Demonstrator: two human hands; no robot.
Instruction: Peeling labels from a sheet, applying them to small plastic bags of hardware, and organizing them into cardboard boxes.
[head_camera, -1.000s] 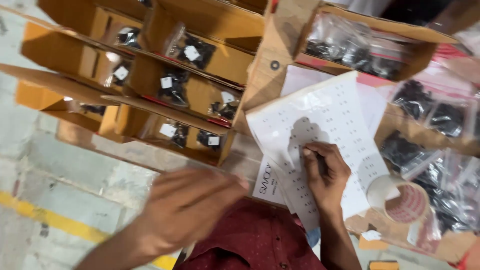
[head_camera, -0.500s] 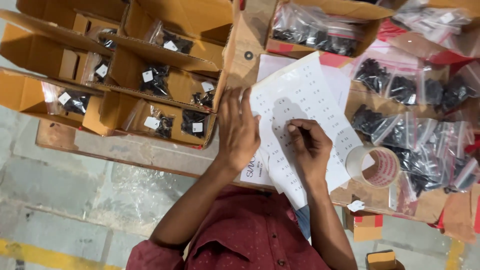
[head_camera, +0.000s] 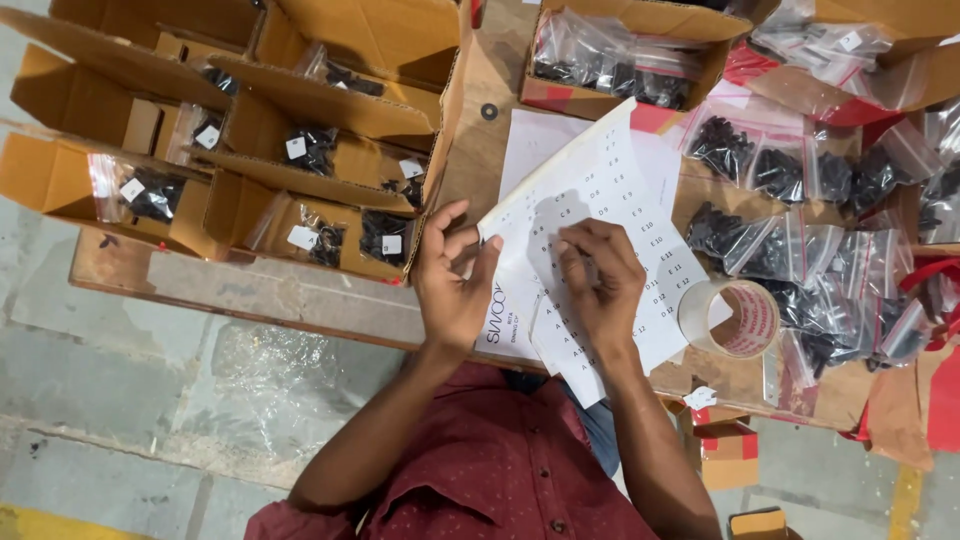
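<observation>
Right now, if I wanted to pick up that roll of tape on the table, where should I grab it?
Probably grab the tape roll by its ring, fingers through the open hole and thumb outside. It lies flat with the hole facing up. Come from above on the near side: the paper sheet touches its left edge and bags of black parts crowd the far side.

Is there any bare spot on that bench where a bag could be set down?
Little. One bare wood strip runs between the big divided carton and the box of bags, with a small washer on it. Right of the paper sheets, bags and a tape roll crowd everything.
</observation>
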